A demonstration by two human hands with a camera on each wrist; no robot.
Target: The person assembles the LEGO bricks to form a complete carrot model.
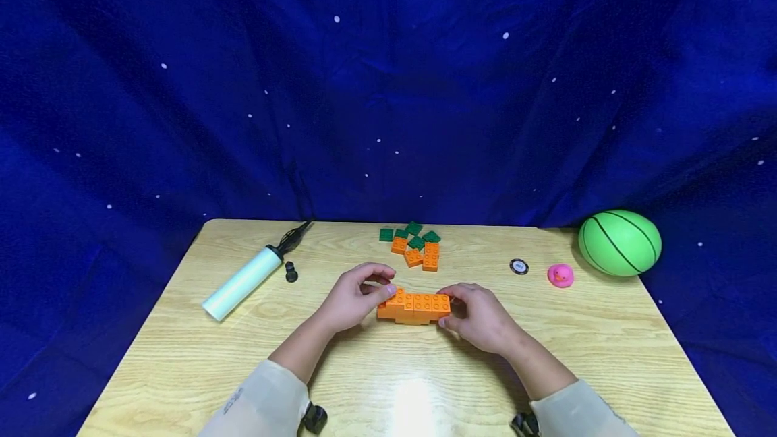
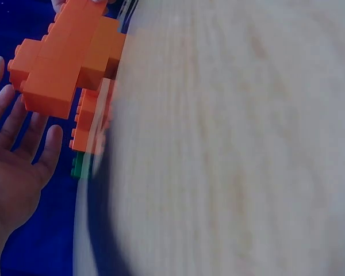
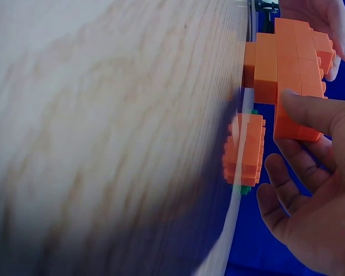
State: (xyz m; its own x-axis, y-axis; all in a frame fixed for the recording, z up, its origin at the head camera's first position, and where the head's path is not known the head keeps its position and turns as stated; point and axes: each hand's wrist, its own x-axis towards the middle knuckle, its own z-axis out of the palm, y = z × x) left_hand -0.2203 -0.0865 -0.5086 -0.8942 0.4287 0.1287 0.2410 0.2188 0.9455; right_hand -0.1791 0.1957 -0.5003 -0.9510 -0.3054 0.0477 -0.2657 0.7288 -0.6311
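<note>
An orange assembly of toy building blocks (image 1: 419, 307), wider at the top and stepped narrower below, stands near the middle of the table. My right hand (image 1: 479, 319) holds its right end; in the right wrist view the thumb (image 3: 307, 109) presses the near side, with the forefinger on the far side. At the other end is my left hand (image 1: 358, 299), its thumb close to the upper left studs. The left wrist view shows those fingers (image 2: 23, 132) spread and loosely extended beside the orange assembly (image 2: 63, 63).
Behind lie loose orange blocks (image 1: 431, 257) and several green blocks (image 1: 415, 242). At left are a hand pump (image 1: 243, 283) and a black pawn-like piece (image 1: 291, 272). A poker chip (image 1: 519, 266), a pink rubber duck (image 1: 560, 275) and a green ball (image 1: 619, 243) stand at right.
</note>
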